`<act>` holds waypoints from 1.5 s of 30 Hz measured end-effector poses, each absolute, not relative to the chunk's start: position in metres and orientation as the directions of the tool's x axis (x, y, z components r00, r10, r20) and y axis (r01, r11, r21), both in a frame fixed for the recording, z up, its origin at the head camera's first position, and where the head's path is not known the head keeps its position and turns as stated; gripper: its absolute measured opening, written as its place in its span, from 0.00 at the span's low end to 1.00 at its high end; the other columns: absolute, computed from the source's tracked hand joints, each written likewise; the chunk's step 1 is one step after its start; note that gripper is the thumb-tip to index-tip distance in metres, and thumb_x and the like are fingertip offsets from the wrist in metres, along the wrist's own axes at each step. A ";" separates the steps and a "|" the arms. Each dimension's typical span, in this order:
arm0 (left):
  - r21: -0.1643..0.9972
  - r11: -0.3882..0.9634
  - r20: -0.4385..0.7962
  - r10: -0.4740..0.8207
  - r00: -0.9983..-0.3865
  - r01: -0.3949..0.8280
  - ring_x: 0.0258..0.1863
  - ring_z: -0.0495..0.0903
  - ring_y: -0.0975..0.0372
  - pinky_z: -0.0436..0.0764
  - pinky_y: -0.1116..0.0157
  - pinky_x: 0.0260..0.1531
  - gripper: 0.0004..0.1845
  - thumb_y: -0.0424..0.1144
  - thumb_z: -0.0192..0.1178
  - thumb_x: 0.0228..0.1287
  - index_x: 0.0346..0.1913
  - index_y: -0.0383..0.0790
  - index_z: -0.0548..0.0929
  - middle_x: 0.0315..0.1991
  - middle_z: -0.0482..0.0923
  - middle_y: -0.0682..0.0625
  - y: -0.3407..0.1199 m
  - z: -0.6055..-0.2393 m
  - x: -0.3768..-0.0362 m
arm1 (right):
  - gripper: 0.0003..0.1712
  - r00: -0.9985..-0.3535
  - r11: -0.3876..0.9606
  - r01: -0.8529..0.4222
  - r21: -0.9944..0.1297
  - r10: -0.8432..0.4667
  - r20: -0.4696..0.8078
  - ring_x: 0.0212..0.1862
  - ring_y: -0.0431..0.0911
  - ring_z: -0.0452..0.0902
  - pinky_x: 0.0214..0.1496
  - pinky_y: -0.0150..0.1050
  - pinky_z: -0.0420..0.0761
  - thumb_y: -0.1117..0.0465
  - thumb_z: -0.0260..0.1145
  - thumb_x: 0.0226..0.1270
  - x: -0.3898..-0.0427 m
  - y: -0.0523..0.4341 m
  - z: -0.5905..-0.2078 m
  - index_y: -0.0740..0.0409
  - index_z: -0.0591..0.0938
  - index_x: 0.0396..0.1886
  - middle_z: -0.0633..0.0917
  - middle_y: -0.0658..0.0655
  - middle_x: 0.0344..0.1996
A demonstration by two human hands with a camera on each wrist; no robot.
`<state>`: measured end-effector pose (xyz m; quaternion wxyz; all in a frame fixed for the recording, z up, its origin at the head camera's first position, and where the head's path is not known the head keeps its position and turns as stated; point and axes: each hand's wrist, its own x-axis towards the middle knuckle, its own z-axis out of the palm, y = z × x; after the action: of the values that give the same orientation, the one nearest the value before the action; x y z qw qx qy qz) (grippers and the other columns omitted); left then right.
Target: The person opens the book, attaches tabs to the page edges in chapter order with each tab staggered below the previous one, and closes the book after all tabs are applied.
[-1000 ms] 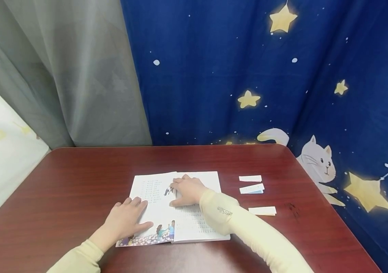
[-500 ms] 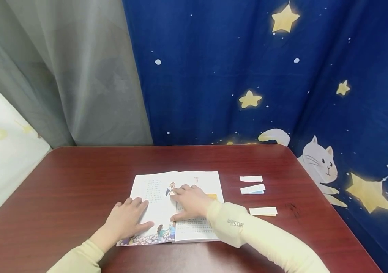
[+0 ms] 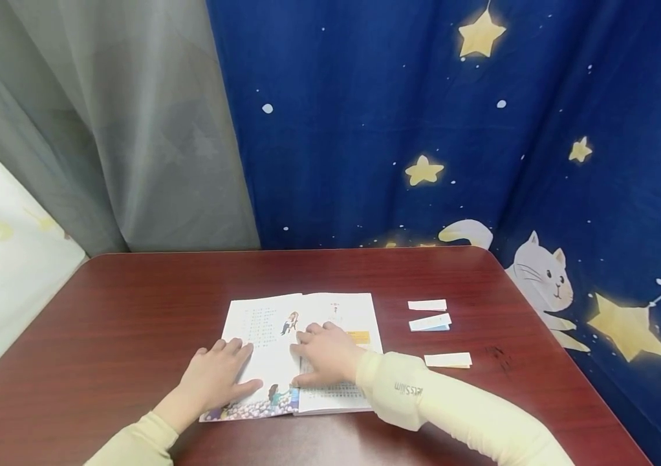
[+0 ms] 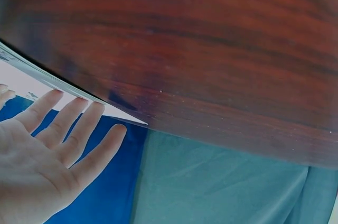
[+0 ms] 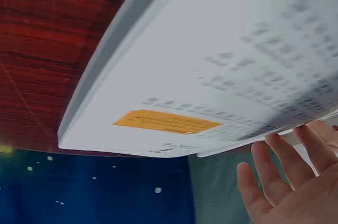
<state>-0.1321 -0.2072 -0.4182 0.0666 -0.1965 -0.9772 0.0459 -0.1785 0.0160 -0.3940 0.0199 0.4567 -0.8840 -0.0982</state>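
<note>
We've both hands flat: left hand [image 3: 216, 374] at nine o'clock, right hand [image 3: 326, 353] on the book [image 3: 307, 310]; pages may crease, probably.

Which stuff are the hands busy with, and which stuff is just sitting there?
In use:
open book
left hand, flat on the left page
right hand, flat on the right page

Just lying there:
three paper slips, right of the book
table
starry curtain
</note>
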 end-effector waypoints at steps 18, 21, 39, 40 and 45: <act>-0.109 0.920 0.117 0.387 -0.915 0.375 0.42 0.73 0.50 0.73 0.52 0.28 0.37 0.68 0.51 0.47 0.49 0.39 0.76 0.44 0.73 0.44 -0.206 -0.420 -0.130 | 0.34 -0.525 0.516 -0.823 0.239 -0.851 0.030 0.49 0.43 0.69 0.45 0.37 0.69 0.31 0.49 0.54 -0.166 0.019 -0.399 0.46 0.77 0.52 0.76 0.50 0.50; -0.110 0.919 0.123 0.390 -0.913 0.378 0.41 0.73 0.50 0.73 0.52 0.27 0.37 0.68 0.51 0.47 0.49 0.40 0.76 0.44 0.73 0.44 -0.206 -0.420 -0.130 | 0.33 -0.516 0.505 -0.820 0.268 -0.856 0.035 0.47 0.42 0.70 0.43 0.36 0.69 0.31 0.48 0.54 -0.163 0.019 -0.397 0.45 0.77 0.50 0.77 0.49 0.48; -0.112 0.918 0.129 0.393 -0.911 0.380 0.42 0.73 0.50 0.73 0.51 0.28 0.38 0.69 0.49 0.47 0.49 0.40 0.76 0.45 0.73 0.44 -0.207 -0.421 -0.131 | 0.33 -0.510 0.506 -0.812 0.291 -0.857 0.066 0.45 0.42 0.71 0.39 0.34 0.69 0.30 0.47 0.54 -0.157 0.022 -0.400 0.44 0.77 0.50 0.77 0.50 0.48; -0.111 0.918 0.129 0.393 -0.910 0.381 0.42 0.73 0.49 0.73 0.51 0.28 0.38 0.69 0.49 0.47 0.49 0.40 0.76 0.45 0.73 0.44 -0.207 -0.421 -0.130 | 0.33 -0.510 0.505 -0.813 0.291 -0.858 0.065 0.45 0.42 0.71 0.39 0.34 0.69 0.30 0.47 0.54 -0.156 0.022 -0.400 0.44 0.77 0.50 0.77 0.50 0.48; -0.109 0.918 0.121 0.392 -0.912 0.380 0.42 0.73 0.50 0.73 0.51 0.29 0.38 0.69 0.49 0.48 0.50 0.39 0.76 0.45 0.73 0.44 -0.207 -0.420 -0.130 | 0.34 -0.506 0.500 -0.813 0.298 -0.860 0.061 0.42 0.41 0.71 0.36 0.34 0.69 0.28 0.48 0.51 -0.154 0.022 -0.398 0.43 0.77 0.49 0.77 0.48 0.46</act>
<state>-0.1298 -0.2068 -0.4202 0.0704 -0.1977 -0.9769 0.0415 -0.1544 0.0216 -0.3982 0.1011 0.4866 -0.8600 -0.1162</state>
